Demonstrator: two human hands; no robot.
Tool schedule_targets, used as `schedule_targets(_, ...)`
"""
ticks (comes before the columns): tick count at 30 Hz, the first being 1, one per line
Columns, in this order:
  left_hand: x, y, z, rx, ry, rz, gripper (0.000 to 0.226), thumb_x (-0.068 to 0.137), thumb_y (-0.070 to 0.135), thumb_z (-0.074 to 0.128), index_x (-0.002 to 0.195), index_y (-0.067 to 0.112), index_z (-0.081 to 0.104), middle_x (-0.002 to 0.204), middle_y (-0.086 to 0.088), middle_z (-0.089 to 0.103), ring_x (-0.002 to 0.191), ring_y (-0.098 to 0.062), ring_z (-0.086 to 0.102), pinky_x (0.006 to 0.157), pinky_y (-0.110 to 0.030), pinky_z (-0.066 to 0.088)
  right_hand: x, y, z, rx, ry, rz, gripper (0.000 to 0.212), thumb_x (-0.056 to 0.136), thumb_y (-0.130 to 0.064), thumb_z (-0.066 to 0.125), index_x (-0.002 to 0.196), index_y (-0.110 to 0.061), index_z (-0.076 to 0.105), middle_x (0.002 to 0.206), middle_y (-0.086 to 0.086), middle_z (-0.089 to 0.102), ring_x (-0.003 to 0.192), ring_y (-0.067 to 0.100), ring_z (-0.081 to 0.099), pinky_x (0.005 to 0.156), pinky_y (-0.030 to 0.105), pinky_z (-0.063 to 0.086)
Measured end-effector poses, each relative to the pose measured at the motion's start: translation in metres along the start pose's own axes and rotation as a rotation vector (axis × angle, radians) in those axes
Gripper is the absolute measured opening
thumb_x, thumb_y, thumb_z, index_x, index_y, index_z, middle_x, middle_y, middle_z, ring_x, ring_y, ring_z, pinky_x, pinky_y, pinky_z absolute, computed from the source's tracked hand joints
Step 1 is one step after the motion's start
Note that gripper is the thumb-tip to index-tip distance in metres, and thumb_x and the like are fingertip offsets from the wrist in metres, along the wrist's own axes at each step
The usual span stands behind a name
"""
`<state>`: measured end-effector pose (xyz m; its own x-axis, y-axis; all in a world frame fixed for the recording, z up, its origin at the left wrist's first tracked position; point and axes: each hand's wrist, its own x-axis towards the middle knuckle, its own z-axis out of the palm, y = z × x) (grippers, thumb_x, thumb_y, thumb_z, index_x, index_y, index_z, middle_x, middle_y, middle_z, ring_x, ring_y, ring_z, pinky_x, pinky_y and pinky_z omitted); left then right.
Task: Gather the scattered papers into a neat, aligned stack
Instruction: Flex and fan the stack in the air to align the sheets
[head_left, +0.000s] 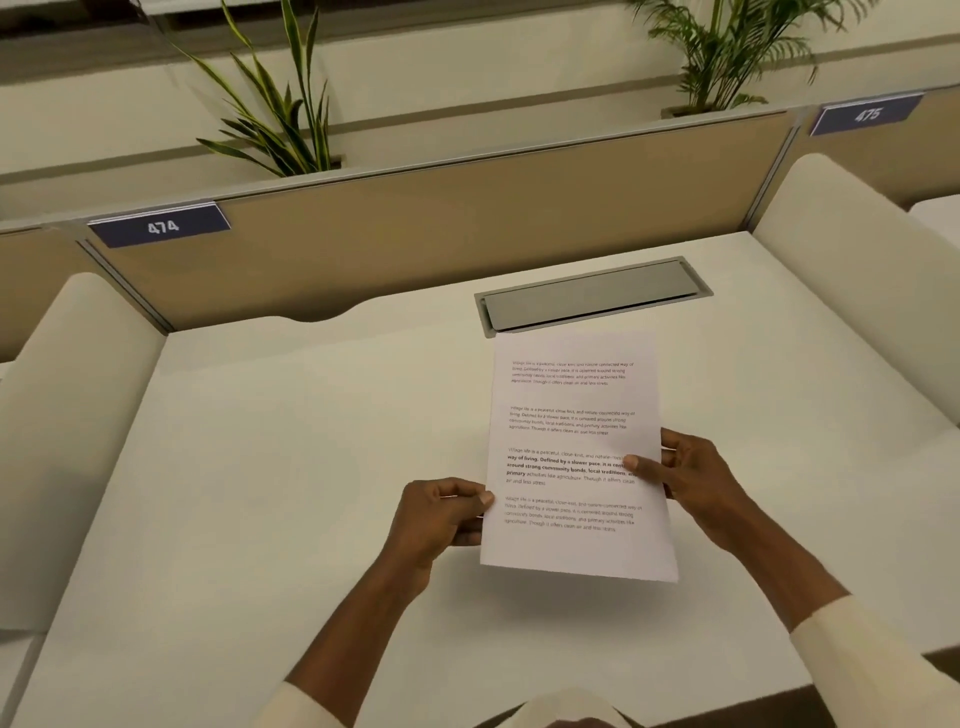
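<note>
A stack of white printed papers (569, 415) is held above the white desk (270, 441), right of centre, with its edges lined up and its text facing me. My left hand (441, 519) pinches the stack's left edge near the bottom, thumb on top. On the right edge, my right hand (685, 478) grips the stack with its thumb pressed on the printed face and its fingers behind. How many sheets are in the stack cannot be told. No loose paper lies on the desk.
A grey cable hatch (592, 293) is set into the desk just beyond the papers. A tan partition (441, 223) with labels 474 and 475 closes the back, plants behind it. Rounded white dividers (67, 415) flank both sides.
</note>
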<state>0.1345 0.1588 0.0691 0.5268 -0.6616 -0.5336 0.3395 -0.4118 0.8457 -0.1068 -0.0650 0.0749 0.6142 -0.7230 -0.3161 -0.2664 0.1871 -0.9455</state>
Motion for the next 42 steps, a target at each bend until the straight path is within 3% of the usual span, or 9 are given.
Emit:
schedule_targets(9,0.017,-0.001,0.036,0.099,0.013,0.085,0.009,0.100,0.009,0.077,0.100,0.001,0.079,0.089,-0.008,0.087,0.083,-0.028,0.085,0.073,-0.034,0.069,0.007,0.002,-0.029,-0.061,0.063,0.026,0.030,0.094,-0.016,0.081,0.123,-0.020,0.078,0.112,0.005,0.084,0.104,0.031,0.081,0.099,0.062,0.060)
schedule_targets(17,0.045,0.000,0.093,0.048,0.115,0.114,0.006,0.099,0.011,0.077,0.099,0.011,0.083,0.090,-0.004,0.088,0.087,-0.030,0.085,0.080,-0.041,0.070,0.046,-0.001,-0.074,-0.018,0.107,0.030,0.030,0.093,-0.019,0.082,0.123,-0.017,0.077,0.110,0.005,0.085,0.102,0.030,0.082,0.089,0.046,0.064)
schedule_targets(20,0.059,0.004,0.128,0.024,0.147,0.119,0.007,0.099,0.011,0.078,0.102,0.010,0.084,0.091,-0.004,0.088,0.085,-0.027,0.085,0.079,-0.041,0.070,0.070,-0.005,-0.106,-0.013,0.118,0.031,0.029,0.093,-0.020,0.082,0.121,-0.016,0.078,0.110,0.004,0.085,0.102,0.029,0.082,0.086,0.040,0.062)
schedule_targets(26,0.094,0.025,0.215,-0.027,0.167,0.114,0.007,0.100,0.010,0.076,0.102,0.011,0.083,0.091,-0.004,0.088,0.082,-0.022,0.086,0.069,-0.028,0.066,0.129,-0.013,-0.191,-0.071,0.106,0.049,0.029,0.092,-0.017,0.083,0.120,-0.015,0.078,0.110,0.001,0.085,0.098,0.026,0.083,0.092,0.043,0.064)
schedule_targets(32,0.141,0.044,0.306,-0.072,0.168,0.098,0.008,0.101,0.011,0.076,0.104,0.009,0.083,0.092,-0.005,0.088,0.085,-0.026,0.085,0.074,-0.035,0.068,0.188,-0.020,-0.278,-0.140,0.115,0.053,0.028,0.092,-0.017,0.084,0.120,-0.015,0.079,0.107,0.000,0.085,0.094,0.023,0.083,0.092,0.044,0.065)
schedule_targets(40,0.212,0.077,0.383,-0.056,0.174,0.081,0.007,0.101,0.009,0.076,0.102,0.008,0.082,0.091,-0.005,0.088,0.080,-0.022,0.085,0.066,-0.027,0.065,0.262,-0.026,-0.356,-0.160,0.118,0.063,0.024,0.090,-0.018,0.085,0.113,-0.015,0.080,0.105,0.004,0.086,0.096,0.027,0.083,0.090,0.041,0.065)
schedule_targets(42,0.233,0.085,0.395,-0.040,0.175,0.073,0.007,0.100,0.009,0.076,0.101,0.008,0.082,0.090,-0.005,0.088,0.081,-0.024,0.085,0.068,-0.029,0.066,0.280,-0.028,-0.368,-0.169,0.124,0.067,0.019,0.091,-0.017,0.084,0.110,-0.016,0.079,0.106,0.006,0.085,0.092,0.025,0.083,0.082,0.036,0.065)
